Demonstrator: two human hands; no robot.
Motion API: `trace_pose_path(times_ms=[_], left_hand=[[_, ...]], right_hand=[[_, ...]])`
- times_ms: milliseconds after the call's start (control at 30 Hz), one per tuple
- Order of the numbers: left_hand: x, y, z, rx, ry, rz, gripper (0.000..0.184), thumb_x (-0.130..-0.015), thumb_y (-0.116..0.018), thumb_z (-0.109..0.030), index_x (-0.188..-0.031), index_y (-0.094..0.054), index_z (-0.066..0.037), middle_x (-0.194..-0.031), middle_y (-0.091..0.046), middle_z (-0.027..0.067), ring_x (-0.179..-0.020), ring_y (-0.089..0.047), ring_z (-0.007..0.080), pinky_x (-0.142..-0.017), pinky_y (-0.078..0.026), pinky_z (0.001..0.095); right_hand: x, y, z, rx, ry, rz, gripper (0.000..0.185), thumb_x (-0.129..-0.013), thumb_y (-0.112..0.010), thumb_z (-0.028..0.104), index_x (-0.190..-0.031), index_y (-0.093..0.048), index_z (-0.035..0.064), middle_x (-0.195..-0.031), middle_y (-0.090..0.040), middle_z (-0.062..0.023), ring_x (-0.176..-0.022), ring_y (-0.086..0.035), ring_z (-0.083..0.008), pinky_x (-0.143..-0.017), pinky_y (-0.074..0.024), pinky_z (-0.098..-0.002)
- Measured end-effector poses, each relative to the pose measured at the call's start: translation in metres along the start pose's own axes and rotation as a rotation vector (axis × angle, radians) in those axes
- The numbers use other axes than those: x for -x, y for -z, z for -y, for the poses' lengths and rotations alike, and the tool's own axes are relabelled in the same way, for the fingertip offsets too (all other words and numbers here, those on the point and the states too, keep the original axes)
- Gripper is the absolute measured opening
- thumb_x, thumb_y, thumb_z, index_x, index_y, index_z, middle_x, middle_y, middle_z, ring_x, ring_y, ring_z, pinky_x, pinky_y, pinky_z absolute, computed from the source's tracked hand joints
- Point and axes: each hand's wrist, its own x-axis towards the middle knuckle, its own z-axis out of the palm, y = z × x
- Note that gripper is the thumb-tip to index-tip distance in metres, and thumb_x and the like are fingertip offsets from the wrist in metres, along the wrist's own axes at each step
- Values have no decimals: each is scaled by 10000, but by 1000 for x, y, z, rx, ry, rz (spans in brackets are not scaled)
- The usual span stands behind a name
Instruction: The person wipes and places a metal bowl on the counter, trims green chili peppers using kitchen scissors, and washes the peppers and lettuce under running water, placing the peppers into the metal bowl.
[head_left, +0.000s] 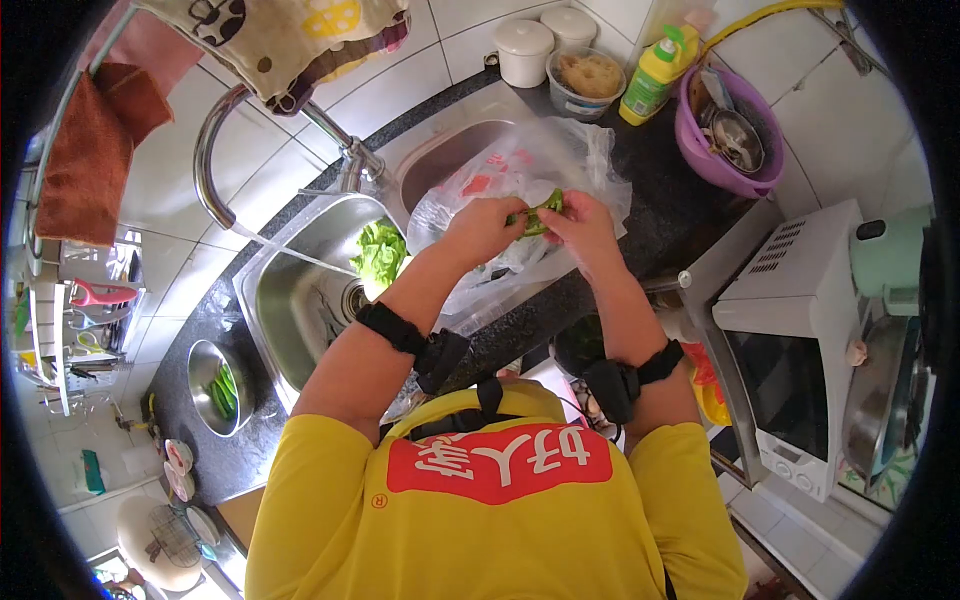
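Note:
Both hands meet above a crumpled clear plastic bag with red print (pixel 455 190). Between them is a green vegetable piece (pixel 537 222). My left hand (pixel 487 228) pinches its left end, and my right hand (pixel 580 225) has its fingers closed on the right end. Left of my left forearm, leafy green lettuce (pixel 379 252) lies in the steel sink basin (pixel 290 290). A thin stream of water runs from the curved faucet (pixel 207 160) into that basin.
A steel bowl (pixel 205 412) with green peppers (pixel 224 388) stands on the counter at left. Behind the bag are white lidded jars (pixel 523 55), a plastic tub (pixel 586 85), a yellow bottle (pixel 652 80) and a purple basin (pixel 705 165). A white microwave (pixel 790 330) is at right.

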Motion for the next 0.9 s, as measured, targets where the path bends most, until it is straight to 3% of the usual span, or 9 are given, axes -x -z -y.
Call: trace_pose_path(times_ms=[233,300,567,667,800,900], left_hand=[[0,-1,14,97,-23,83,219,-792,-533,-175,-947,-599,-35,-792,-600,174,-715,-591,274,-655,-451,349],[0,-1,14,183,51,143,231,-778,-543,-161,-959,-595,-28,-813,-602,161,-738,-585,240,-680,-446,329],[3,-8,16,164,55,149,259,-739,-548,-113,-984,-571,-32,-830,-605,163,-779,-589,255,-712,-447,338],[2,-5,17,97,21,150,283,-710,-559,-96,-987,-564,-37,-835,-608,166,-785,-595,280,-710,-452,348],[6,-3,18,-35,67,123,254,-718,-578,-101,-964,-569,-42,-821,-612,160,-768,-596,296,-691,-455,354],[14,3,17,101,21,73,208,-750,-595,-132,-937,-586,-42,-812,-610,156,-758,-596,298,-684,-455,362]], right_hand=[[3,-2,-3,3,-91,-31,140,-773,-631,79,-876,-584,-5,-753,-585,-33,-637,-552,-96,-527,-484,-221],[3,-1,-6,-1,-88,-22,137,-777,-626,79,-875,-582,-6,-757,-583,-36,-636,-552,-99,-529,-486,-222],[5,-6,-12,-115,-100,-107,120,-802,-584,59,-899,-557,-6,-778,-575,-49,-644,-556,-115,-553,-500,-251],[4,-7,-16,-38,-55,-46,121,-807,-574,50,-907,-547,-14,-784,-578,-50,-643,-555,-109,-566,-502,-255],[12,-17,1,53,110,-130,116,-804,-570,24,-905,-541,-25,-803,-585,-55,-657,-563,-98,-582,-500,-235],[17,-18,16,93,188,-201,125,-802,-573,16,-913,-536,-27,-815,-589,-58,-672,-569,-97,-593,-499,-229]])
